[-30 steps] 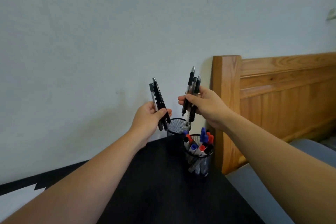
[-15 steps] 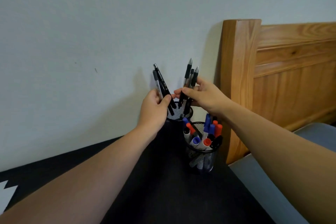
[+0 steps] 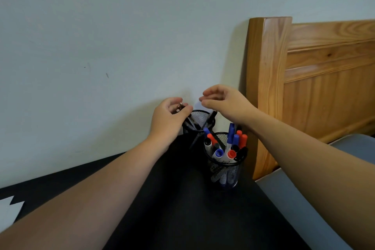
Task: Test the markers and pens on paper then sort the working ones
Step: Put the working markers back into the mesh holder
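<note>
Both hands have dropped since a second ago, when each held a bunch of pens up in the air; those pens now sit low at the far cup [image 3: 199, 122]. Left hand [image 3: 169, 119] is at that cup's left rim, its fingers [image 3: 183, 109] curled round the tops of a few dark pens [image 3: 189, 121] whose lower ends are inside the mesh. Right hand [image 3: 225, 103] hovers just above and to the right of the same cup, its fingers loosely bent and holding nothing. Another pen [image 3: 211, 117] leans against the cup's right rim, free of either hand. Just nearer and to the right stands a second mesh cup [image 3: 224, 170], filled with markers [image 3: 231, 144] capped in blue, red and black. Both cups stand on the black worktop [image 3: 182, 209], close to the pale wall. A white sheet of paper [image 3: 9, 210] lies at the worktop's left edge. On the right stands a wooden bed frame [image 3: 267, 87].
</note>
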